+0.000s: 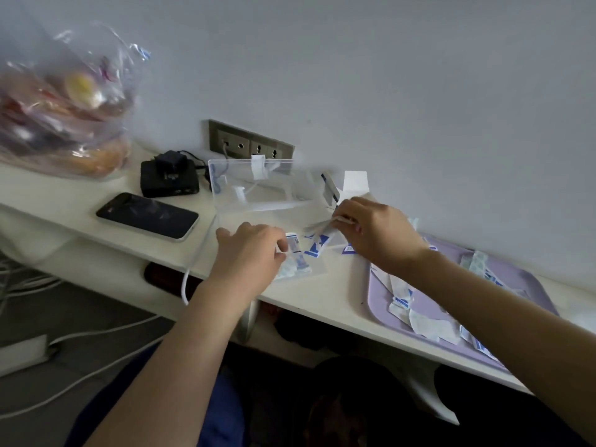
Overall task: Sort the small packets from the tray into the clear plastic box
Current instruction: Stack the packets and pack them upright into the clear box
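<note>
A clear plastic box (225, 221) lies open on the white desk, its lid (251, 175) standing up toward the wall. My left hand (250, 253) is over the box and pinches a small white-and-blue packet (295, 245). A few more packets (317, 245) lie inside the box. My right hand (374, 233) hovers at the box's right edge, its fingers pinching a blurred bunch of packets (322, 225). To the right sits a lilac tray (516, 285) with several packets (403, 301) scattered on it; my right forearm crosses it.
A black phone (146, 216) lies left of the box, with a black adapter box (167, 179) and cables behind it. A plastic bag of food (64, 111) stands at far left. A wall socket strip (251, 140) is behind the box. A white carton (354, 183) stands near the wall.
</note>
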The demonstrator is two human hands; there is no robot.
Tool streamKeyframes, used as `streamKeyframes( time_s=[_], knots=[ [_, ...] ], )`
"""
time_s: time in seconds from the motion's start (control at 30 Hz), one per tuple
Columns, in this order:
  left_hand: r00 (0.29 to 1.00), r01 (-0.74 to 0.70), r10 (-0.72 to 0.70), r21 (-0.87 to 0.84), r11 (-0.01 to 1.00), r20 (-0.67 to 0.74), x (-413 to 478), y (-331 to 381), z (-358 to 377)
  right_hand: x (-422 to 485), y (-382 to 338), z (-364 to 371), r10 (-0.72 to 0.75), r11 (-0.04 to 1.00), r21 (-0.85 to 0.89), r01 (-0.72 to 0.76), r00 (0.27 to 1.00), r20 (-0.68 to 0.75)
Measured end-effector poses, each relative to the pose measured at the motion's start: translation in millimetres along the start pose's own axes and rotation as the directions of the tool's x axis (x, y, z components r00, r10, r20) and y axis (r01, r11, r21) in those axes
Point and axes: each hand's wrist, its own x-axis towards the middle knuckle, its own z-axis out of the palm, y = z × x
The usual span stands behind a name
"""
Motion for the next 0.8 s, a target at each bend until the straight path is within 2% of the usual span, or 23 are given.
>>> streamKeyframes(
  time_s=[0.07,0.17,0.27,0.33,0.4,0.5,0.53,0.63,0.73,0.8],
  knots=[
    [1.000,-0.021,0.021,0.048,0.999,-0.006,0,-1,2,11,-1,8,0.012,0.995,-0.100,-0.005,0.998,0.066],
    [1.000,-0.013,0.014,0.048,0.999,-0.015,1,-6,2,32,-5,20,-0.041,0.975,-0.213,0.060,0.995,0.092],
    [1.000,-0.010,0.009,0.101,0.995,0.015,2,-10,5,51,-4,26,-0.057,0.967,-0.250,0.056,0.998,0.002],
    [1.000,-0.010,0.008,0.114,0.993,0.017,2,-12,5,59,-7,28,-0.111,0.953,-0.286,0.103,0.994,-0.014],
    [1.000,-0.018,0.016,0.104,0.994,0.022,4,-13,5,63,-8,32,-0.153,0.923,-0.341,0.179,0.983,0.100],
    [0.999,-0.018,0.015,0.074,0.997,0.033,5,-16,5,58,-8,41,-0.096,0.828,-0.494,0.266,0.935,0.343],
    [0.999,-0.013,0.010,0.062,0.998,0.039,6,-16,5,58,-7,45,-0.128,0.793,-0.521,0.317,0.922,0.365],
    [0.999,-0.002,0.000,0.043,0.999,0.050,8,-17,5,65,-2,53,-0.193,0.758,-0.528,0.383,0.905,0.379],
    [0.998,0.010,-0.011,0.022,1.000,0.060,9,-18,7,65,-4,50,-0.168,0.798,-0.502,0.334,0.922,0.348],
    [0.998,0.012,-0.013,0.010,1.000,0.067,10,-18,8,60,-4,51,-0.181,0.869,-0.383,0.313,0.922,0.341]
  ],
)
